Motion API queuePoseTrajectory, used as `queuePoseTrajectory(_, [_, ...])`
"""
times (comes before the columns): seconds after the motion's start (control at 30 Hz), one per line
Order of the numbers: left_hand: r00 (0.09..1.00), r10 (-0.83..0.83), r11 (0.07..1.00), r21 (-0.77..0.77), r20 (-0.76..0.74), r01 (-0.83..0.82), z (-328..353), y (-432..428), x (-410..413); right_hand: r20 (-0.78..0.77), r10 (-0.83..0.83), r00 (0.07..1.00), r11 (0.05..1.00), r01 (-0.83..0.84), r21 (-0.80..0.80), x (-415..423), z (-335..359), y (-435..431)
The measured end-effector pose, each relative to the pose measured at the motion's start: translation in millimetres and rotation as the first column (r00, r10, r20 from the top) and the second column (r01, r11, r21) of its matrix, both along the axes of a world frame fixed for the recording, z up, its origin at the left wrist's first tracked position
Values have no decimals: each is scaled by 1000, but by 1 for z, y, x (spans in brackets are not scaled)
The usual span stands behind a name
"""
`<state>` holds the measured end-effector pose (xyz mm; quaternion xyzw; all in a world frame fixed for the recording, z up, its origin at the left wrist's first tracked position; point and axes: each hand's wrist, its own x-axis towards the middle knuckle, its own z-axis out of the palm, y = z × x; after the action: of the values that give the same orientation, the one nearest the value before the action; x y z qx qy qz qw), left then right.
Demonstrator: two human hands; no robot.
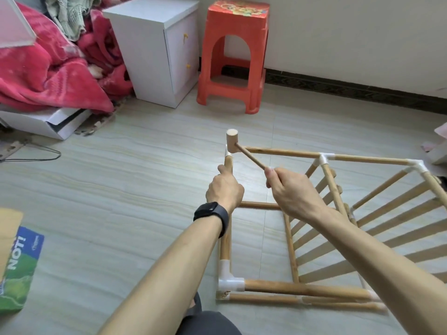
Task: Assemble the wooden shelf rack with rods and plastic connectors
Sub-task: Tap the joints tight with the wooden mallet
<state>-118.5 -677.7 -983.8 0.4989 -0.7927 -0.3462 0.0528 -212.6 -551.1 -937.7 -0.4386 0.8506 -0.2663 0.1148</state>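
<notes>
The wooden shelf rack (285, 152) lies on its side on the floor, its rods joined by white plastic connectors (231, 281). My left hand (225, 188) grips an upright rod (228, 163) just below the far left corner connector (227, 154). My right hand (292, 189) holds the thin handle of a small wooden mallet (232, 140). The mallet's head sits on top of that corner connector. Slatted shelves (387, 213) fill the rack's right side.
An orange plastic stool (235, 54) and a white bedside cabinet (157, 49) stand by the far wall. A red blanket (48, 68) is heaped at the left over a white box (48, 124). A printed carton (17, 269) lies at the near left.
</notes>
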Motion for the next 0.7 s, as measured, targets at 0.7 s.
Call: queuePoseTrajectory(0.7, [1000,-1,998,-70,11,2,-5,-2,-4,-176,-81,981,995,70,-71,-8,-22,-24])
